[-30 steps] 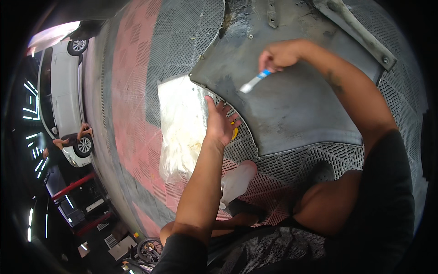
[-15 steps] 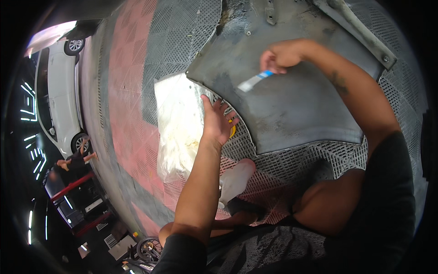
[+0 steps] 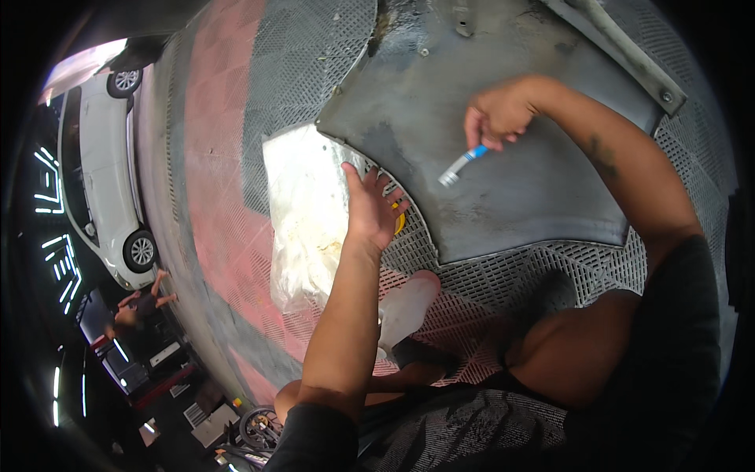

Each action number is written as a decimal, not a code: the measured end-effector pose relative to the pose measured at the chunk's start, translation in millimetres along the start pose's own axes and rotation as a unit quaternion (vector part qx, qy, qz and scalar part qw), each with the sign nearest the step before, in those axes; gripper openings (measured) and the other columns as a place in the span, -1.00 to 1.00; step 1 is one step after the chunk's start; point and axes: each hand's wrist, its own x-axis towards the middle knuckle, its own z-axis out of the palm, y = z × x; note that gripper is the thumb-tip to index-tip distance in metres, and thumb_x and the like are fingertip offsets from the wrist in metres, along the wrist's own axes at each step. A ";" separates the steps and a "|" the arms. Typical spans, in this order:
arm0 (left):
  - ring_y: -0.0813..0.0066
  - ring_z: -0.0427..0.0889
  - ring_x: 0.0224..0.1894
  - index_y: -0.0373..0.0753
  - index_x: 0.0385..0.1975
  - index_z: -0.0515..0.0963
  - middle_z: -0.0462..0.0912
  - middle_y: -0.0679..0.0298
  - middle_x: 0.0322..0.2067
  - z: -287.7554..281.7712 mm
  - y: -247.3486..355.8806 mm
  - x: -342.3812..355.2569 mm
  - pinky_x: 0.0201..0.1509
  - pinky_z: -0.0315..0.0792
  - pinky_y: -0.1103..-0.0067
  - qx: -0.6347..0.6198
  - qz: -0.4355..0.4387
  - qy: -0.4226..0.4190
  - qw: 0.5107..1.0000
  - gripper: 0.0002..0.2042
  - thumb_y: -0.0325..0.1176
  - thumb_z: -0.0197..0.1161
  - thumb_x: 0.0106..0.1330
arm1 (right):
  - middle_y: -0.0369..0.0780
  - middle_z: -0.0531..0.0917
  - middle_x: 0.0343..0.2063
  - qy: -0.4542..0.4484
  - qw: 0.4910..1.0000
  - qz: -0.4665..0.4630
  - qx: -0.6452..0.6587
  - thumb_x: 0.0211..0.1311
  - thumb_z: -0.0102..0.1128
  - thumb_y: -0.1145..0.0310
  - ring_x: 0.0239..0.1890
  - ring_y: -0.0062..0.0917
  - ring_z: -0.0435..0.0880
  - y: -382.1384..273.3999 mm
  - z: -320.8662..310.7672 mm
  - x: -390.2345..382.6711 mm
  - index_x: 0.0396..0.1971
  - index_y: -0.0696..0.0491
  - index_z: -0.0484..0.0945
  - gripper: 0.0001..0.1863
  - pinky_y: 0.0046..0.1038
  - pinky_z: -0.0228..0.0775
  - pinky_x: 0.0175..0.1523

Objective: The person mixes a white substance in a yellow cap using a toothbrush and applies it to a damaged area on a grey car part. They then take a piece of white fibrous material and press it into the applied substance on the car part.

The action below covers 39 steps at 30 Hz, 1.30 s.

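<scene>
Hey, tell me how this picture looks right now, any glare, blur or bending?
Head view: glare nearly whites out the plastic bag; the right hand, holding the brush, looks slightly blurred; the floor stripes curve toward the dark rim.

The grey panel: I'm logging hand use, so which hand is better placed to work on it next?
Likely the right hand: it holds the blue-and-white tool, tip over the grey panel. The left hand is open, seemingly without a tool, near the panel's curved edge.
</scene>
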 end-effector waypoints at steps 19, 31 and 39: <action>-0.03 0.19 0.54 -0.29 0.72 -0.26 -0.09 0.01 0.71 4.9 0.9 -2.7 0.54 0.16 0.04 0.019 -0.001 0.011 1.000 0.22 0.72 -0.39 0.39 | -0.28 0.72 -0.41 0.186 0.974 -0.111 0.067 0.46 0.22 0.51 -0.54 -0.57 0.68 -0.1 -3.1 37.2 0.15 0.02 0.66 -0.68 -0.44 0.54 -0.51; 0.06 0.54 0.26 -0.32 0.71 -0.18 0.14 -0.10 0.62 -14.7 2.8 0.0 0.52 0.26 0.08 0.008 0.011 0.005 1.000 0.14 0.62 -0.27 0.48 | -0.23 0.76 -0.32 -0.030 0.998 0.038 0.026 0.32 0.21 0.56 -0.44 -0.51 0.77 -3.8 41.9 -32.7 0.20 0.06 0.59 -0.57 -0.43 0.59 -0.39; 0.68 0.50 -0.52 -0.31 -0.40 0.73 0.70 0.36 -0.50 -125.0 21.5 -33.3 -0.43 0.44 0.63 0.354 0.165 0.160 0.907 -0.79 -0.33 0.48 0.47 | -0.34 0.56 -0.24 0.442 0.893 -0.079 0.019 0.42 0.13 0.51 -0.23 -0.63 0.58 36.0 -15.4 -26.5 0.27 0.01 0.55 -0.56 -0.48 0.40 -0.12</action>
